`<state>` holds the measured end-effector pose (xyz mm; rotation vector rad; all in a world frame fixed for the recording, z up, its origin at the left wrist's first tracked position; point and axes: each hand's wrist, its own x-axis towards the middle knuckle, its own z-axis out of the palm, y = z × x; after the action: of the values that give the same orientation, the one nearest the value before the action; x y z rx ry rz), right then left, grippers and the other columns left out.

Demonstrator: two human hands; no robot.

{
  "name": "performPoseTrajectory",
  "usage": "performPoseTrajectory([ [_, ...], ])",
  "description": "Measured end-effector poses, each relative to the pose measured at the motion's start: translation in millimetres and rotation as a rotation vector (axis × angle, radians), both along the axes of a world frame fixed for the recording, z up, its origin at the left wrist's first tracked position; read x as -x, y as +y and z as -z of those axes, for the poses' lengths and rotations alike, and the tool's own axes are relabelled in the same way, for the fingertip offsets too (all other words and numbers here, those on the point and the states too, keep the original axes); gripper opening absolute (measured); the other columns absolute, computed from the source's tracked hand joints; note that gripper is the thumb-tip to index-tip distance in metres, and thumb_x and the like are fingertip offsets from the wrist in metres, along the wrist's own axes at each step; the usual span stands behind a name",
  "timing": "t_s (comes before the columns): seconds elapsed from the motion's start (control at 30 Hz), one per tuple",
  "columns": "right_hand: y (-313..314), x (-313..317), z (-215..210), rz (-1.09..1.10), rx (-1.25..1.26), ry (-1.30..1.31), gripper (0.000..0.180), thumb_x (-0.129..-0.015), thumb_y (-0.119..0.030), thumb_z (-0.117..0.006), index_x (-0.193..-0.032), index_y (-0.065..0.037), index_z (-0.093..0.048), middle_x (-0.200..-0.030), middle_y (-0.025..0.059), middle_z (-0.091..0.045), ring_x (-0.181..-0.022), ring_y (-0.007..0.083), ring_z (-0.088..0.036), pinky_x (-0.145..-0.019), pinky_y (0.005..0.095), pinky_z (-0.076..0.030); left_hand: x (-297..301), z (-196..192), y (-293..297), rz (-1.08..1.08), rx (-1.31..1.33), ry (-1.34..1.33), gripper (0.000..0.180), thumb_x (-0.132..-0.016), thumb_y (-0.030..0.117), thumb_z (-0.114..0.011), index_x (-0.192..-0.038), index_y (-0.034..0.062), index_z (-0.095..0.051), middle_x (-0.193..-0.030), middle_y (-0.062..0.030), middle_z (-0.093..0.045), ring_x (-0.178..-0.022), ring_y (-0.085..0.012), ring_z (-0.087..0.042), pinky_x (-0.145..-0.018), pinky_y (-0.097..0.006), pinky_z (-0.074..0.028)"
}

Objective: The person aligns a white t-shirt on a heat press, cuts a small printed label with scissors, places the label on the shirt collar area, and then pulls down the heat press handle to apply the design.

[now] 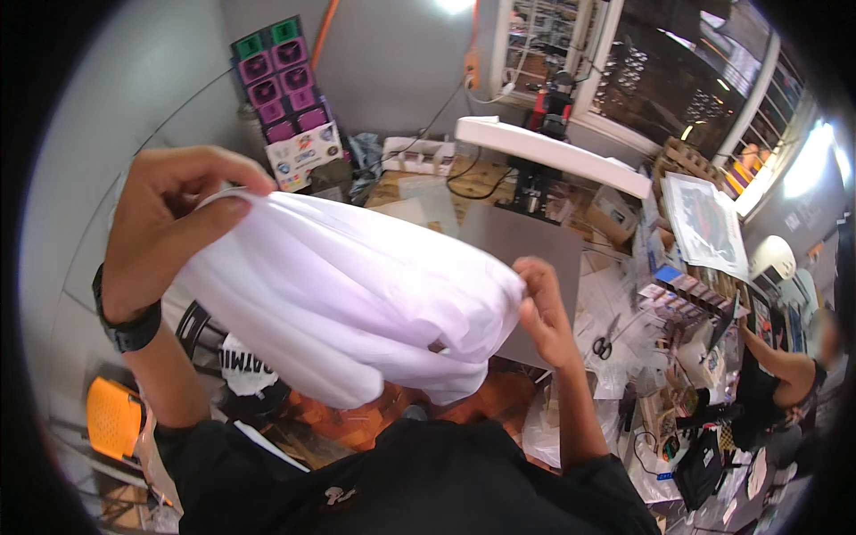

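Observation:
A white piece of fabric [357, 294], perhaps a garment, hangs in folds between my two hands in mid-air. My left hand [169, 218], with a black watch on its wrist, pinches the upper left edge between thumb and fingers. At the other end, my right hand [546, 308] grips the bunched right edge. The cloth hides part of what lies below it. Beyond my right hand is a flat grey platen [544, 250] of a press-like machine.
Behind the platen stands the machine with a long white bar [553, 156]. Black scissors [604, 343] lie on the cluttered table at right. An orange chair [114, 419] is at lower left. Another person [785, 383] works at far right. A window [678, 71] is at the back.

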<state>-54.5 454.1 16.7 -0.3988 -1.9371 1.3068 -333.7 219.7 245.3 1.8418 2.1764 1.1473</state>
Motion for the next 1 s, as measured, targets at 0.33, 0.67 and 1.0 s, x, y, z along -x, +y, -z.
performPoseTrajectory([
  [0.33,-53.2,21.3,116.2,0.326,-0.417,-0.223,0.048,-0.074,-0.018,-0.079,-0.114,-0.003,-0.058,-0.104,0.0164,-0.056,-0.09,0.0302,-0.057,-0.081,0.0415,-0.046,-8.1,-4.3,6.8,0.087,-0.111,-0.051,0.016,-0.079,0.005,-0.062,-0.091,0.0011,-0.072,-0.078,-0.001,-0.067,-0.072,-0.003,-0.057,-0.065,-0.018,-0.041],
  [0.67,-117.7,144.6,97.0,0.12,-0.261,-0.139,0.059,-0.082,-0.026,-0.074,-0.128,0.002,-0.049,-0.123,0.0248,-0.053,-0.112,0.0439,-0.054,-0.092,0.0482,-0.046,-73.9,-14.5,5.5,0.181,0.047,-0.097,0.017,-0.072,-0.003,-0.059,-0.081,-0.0002,-0.073,-0.07,-0.0047,-0.068,-0.057,-0.0065,-0.057,-0.055,-0.019,-0.04],
  [1.0,-22.5,50.4,59.4,-0.243,-0.027,0.203,0.013,-0.079,-0.005,-0.066,-0.077,-0.002,-0.053,-0.102,0.0162,-0.066,-0.097,0.0265,-0.063,-0.087,0.0359,-0.048,10.1,-1.0,-88.7,-0.158,-0.097,-0.095,0.015,-0.076,-0.005,-0.061,-0.086,-0.001,-0.072,-0.074,-0.003,-0.068,-0.069,-0.0058,-0.056,-0.061,-0.021,-0.039],
])
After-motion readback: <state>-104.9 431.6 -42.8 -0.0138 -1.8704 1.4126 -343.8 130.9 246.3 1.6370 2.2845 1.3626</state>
